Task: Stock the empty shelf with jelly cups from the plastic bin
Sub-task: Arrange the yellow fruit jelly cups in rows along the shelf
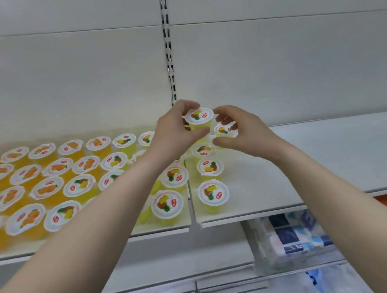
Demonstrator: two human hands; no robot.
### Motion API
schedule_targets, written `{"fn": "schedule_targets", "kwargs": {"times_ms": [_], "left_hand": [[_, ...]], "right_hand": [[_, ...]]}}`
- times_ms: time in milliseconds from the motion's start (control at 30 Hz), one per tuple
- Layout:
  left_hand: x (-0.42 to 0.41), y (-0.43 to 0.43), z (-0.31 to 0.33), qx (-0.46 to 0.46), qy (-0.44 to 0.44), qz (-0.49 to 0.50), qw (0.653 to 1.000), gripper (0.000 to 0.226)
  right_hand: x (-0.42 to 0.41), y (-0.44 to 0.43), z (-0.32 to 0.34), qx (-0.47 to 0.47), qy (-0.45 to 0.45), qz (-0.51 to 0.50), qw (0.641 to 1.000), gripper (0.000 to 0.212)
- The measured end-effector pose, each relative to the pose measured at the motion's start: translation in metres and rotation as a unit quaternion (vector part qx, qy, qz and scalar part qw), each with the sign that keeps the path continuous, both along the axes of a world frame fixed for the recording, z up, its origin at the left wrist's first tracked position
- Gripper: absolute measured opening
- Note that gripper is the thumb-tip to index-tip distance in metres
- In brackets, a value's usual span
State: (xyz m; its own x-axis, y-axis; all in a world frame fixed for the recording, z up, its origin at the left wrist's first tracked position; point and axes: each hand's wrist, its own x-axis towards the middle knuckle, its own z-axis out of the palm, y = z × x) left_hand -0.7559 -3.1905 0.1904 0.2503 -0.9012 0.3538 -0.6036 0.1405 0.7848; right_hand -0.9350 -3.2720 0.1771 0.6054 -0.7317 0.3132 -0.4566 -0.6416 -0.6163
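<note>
Now the left hand point(175, 131) pinches an upright jelly cup point(199, 118) above the shelf point(314, 158); the right hand point(239, 133), just beside, seemingly curls round a second cup point(224, 129).

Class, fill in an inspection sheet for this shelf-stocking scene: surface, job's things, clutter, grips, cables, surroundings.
Surface: white shelf, its right section mostly bare.
Job's things: orange jelly cups and yellow jelly cups fill the left section in rows; three more yellow cups stand in a column at the right section's left edge; the plastic bin is not in view.
Clutter: nothing seen.
Grips: left hand holds a raised yellow cup; right hand holds a second cup beside it.
Cables: nothing seen.
Surroundings: slotted upright on the white back panel; packaged goods on the lower shelf.
</note>
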Motion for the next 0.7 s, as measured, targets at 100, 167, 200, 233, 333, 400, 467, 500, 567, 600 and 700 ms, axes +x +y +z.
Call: {"fn": "schedule_targets", "kwargs": {"times_ms": [100, 167, 200, 233, 333, 400, 467, 500, 567, 600, 700], "left_hand": [[-0.016, -0.009, 0.003, -0.003, 0.005, -0.018, 1.0, 0.043], [-0.024, -0.013, 0.003, -0.002, 0.0, -0.034, 0.999, 0.04], [-0.026, -0.014, 0.004, 0.003, -0.005, -0.046, 0.999, 0.039], [-0.027, -0.015, 0.003, 0.012, -0.011, -0.059, 0.998, 0.038], [-0.02, -0.014, -0.001, 0.035, -0.052, -0.087, 0.994, 0.04], [-0.011, -0.012, -0.005, 0.032, -0.128, -0.069, 0.989, 0.041], [-0.001, -0.01, -0.011, 0.037, -0.23, -0.046, 0.971, 0.038], [0.003, -0.009, -0.014, 0.048, -0.277, -0.043, 0.959, 0.036], [0.008, -0.006, -0.022, 0.072, -0.345, -0.047, 0.935, 0.036], [0.009, -0.006, -0.026, 0.075, -0.368, -0.05, 0.926, 0.037], [0.01, -0.004, -0.032, 0.063, -0.402, -0.052, 0.912, 0.04]], "right_hand": [[-0.003, 0.009, 0.004, 0.032, -0.031, 0.016, 0.999, 0.052], [-0.007, 0.012, 0.003, 0.048, -0.077, 0.009, 0.996, 0.04], [-0.009, 0.013, 0.003, 0.053, -0.095, 0.002, 0.994, 0.035], [-0.012, 0.013, 0.002, 0.055, -0.106, -0.004, 0.993, 0.033], [-0.022, 0.01, -0.006, 0.053, -0.115, -0.04, 0.991, 0.035], [-0.03, 0.007, -0.013, 0.06, -0.127, -0.077, 0.987, 0.038], [-0.037, 0.005, -0.022, 0.076, -0.135, -0.109, 0.982, 0.042], [-0.04, 0.005, -0.026, 0.08, -0.13, -0.12, 0.981, 0.044], [-0.042, 0.005, -0.034, 0.084, -0.111, -0.131, 0.982, 0.045], [-0.042, 0.006, -0.038, 0.087, -0.1, -0.13, 0.983, 0.045], [-0.037, 0.008, -0.049, 0.096, -0.073, -0.123, 0.985, 0.046]]}}
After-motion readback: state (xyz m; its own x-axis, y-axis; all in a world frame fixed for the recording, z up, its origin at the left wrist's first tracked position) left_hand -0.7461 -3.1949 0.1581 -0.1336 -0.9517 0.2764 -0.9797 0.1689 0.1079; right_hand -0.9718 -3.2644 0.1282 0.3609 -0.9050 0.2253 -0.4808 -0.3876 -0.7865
